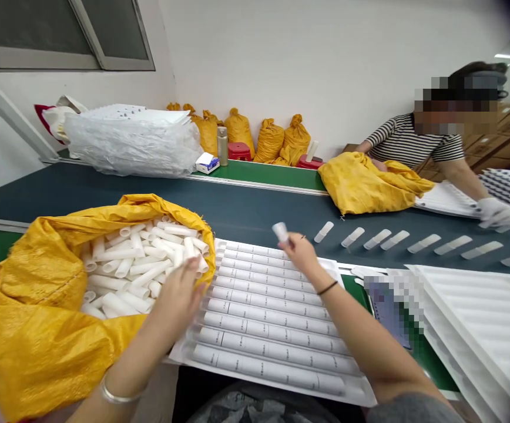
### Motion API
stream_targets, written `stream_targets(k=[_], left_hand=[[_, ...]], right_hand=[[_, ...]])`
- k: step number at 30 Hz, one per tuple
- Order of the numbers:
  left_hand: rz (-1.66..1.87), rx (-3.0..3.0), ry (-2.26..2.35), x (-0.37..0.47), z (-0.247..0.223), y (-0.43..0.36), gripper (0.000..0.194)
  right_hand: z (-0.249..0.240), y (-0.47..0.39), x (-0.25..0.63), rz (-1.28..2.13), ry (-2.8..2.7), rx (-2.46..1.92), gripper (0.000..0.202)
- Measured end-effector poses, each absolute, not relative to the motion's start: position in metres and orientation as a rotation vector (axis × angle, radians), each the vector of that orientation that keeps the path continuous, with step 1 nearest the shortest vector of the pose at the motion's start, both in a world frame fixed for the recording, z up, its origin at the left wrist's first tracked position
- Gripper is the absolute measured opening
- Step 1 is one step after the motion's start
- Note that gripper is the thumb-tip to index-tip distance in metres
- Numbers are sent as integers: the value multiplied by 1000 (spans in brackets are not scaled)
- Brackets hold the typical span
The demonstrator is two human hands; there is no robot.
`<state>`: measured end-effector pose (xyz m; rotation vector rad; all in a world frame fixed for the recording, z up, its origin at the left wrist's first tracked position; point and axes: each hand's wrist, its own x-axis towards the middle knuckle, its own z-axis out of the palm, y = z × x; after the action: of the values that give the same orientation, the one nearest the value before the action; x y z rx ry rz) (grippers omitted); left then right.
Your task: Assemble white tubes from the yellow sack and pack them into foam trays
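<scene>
My right hand (301, 251) grips a short white translucent plastic tube (280, 231), held upright above the far edge of a white tray (361, 392). Paper-white printed rolls (272, 346) lie in rows along the tray's grooves. At the sack's right edge is my left hand (180, 299), somewhat blurred, its fingers stretched toward the tubes and the thumb apart; I see nothing in it. White plastic tubes (127, 267) fill the wide-mouthed yellow sack (39, 329) on the left.
Several tubes (352, 237) lie spaced along the dark conveyor belt (246, 205). Stacked white trays (470, 317) and a phone-like device (389, 311) are on the right. Across the belt, a person in a striped shirt (402, 138) reaches with a gloved hand (496, 211) beside a yellow sack (365, 185).
</scene>
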<state>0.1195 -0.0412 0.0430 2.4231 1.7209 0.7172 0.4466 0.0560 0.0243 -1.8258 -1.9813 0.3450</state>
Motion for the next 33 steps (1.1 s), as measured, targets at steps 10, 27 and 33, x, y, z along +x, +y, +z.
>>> stream_targets(k=[10, 27, 33], left_hand=[[494, 2387, 2109, 79, 52, 12, 37], [957, 2225, 1418, 118, 67, 3, 22], [1325, 1245, 1001, 172, 66, -42, 39]], right_hand=[[-5, 136, 504, 556, -1742, -2282, 29], [31, 26, 526, 364, -2041, -1968, 32], [52, -35, 443, 1029, -1679, -1268, 32]])
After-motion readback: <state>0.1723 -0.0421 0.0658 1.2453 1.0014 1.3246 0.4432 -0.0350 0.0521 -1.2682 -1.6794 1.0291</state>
